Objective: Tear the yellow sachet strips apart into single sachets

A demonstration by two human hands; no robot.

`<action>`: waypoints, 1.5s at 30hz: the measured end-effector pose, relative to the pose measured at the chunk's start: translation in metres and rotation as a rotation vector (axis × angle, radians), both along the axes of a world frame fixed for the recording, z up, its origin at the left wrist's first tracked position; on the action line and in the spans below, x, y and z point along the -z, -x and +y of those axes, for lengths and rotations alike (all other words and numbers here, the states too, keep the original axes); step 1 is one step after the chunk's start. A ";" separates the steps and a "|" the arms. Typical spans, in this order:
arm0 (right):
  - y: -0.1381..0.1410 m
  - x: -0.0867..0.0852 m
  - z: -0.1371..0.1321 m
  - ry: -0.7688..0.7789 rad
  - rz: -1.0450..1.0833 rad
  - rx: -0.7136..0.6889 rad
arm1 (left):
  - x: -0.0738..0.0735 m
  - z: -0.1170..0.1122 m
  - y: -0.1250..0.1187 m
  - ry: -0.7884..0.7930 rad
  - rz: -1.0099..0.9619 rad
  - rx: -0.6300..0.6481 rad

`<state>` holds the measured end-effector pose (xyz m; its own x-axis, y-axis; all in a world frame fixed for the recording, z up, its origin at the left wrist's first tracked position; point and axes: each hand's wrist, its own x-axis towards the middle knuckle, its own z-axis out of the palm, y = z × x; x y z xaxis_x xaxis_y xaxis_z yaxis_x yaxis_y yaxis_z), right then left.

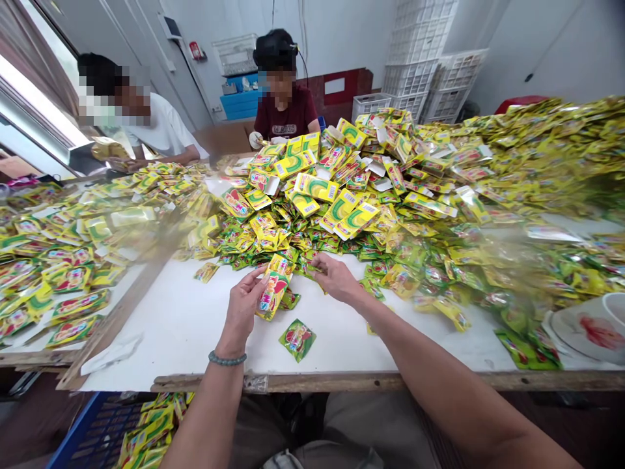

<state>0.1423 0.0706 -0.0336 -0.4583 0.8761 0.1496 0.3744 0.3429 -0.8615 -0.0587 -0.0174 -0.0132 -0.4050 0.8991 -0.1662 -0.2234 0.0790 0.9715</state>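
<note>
Partly finger-hidden, a yellow-green foil sachet stack (274, 286) (print blurred) fills the gripping left hand (241, 307); whether the right hand (336, 277) grasps anything at the sachet heap (342, 215) is unclear.

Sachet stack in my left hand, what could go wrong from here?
1. The left hand holds the stack of sachets by one side only, so it could fan out and spill onto the table.
2. The right hand is at the foot of the heaped pile; pulling there may send sachets sliding.
3. The loose green sachet near the front edge could get knocked off.
</note>
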 end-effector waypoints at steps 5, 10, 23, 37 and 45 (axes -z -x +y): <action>-0.011 -0.006 -0.003 0.019 0.077 -0.014 | -0.003 -0.001 -0.004 0.007 -0.024 0.010; -0.010 -0.004 -0.014 -0.362 -0.310 -0.046 | -0.003 0.000 -0.005 -0.021 -0.021 -0.003; 0.002 0.010 -0.054 -0.529 -0.580 -0.331 | 0.005 0.002 -0.009 -0.071 0.016 0.018; -0.016 0.009 -0.009 0.198 -0.013 -0.051 | 0.001 0.002 -0.012 -0.052 -0.037 0.043; -0.024 -0.009 -0.010 0.102 -0.006 0.005 | -0.001 -0.002 -0.022 -0.017 -0.017 0.144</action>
<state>0.1658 0.0611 -0.0241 -0.4546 0.8889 0.0565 0.3814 0.2516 -0.8895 -0.0363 -0.0192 -0.0123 -0.2686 0.9505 -0.1564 -0.2271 0.0954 0.9692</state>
